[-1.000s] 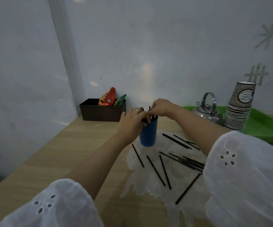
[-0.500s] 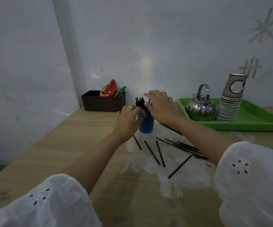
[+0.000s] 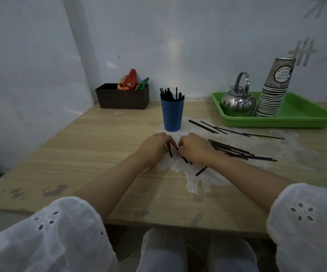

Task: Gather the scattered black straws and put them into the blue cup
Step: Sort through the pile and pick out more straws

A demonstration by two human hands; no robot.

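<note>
The blue cup [image 3: 172, 114] stands upright on the wooden table [image 3: 92, 146] with several black straws [image 3: 169, 94] sticking out of it. More black straws lie scattered on a white patch to its right [image 3: 235, 150] and further back [image 3: 227, 130]. My left hand [image 3: 156, 147] and my right hand [image 3: 194, 148] rest side by side on the table in front of the cup, fingers curled down onto a few short straws [image 3: 170, 152]. Whether either hand has lifted a straw is hidden by the fingers.
A green tray [image 3: 304, 114] at the back right holds a metal kettle [image 3: 238, 101] and a stack of paper cups [image 3: 274, 91]. A dark brown box [image 3: 122, 99] with snack packets sits at the back left by the wall. My white sleeves fill the foreground.
Both hands have left the blue cup and come down onto the table in front of it, onto loose straws. The cup now stands free with straws inside.
</note>
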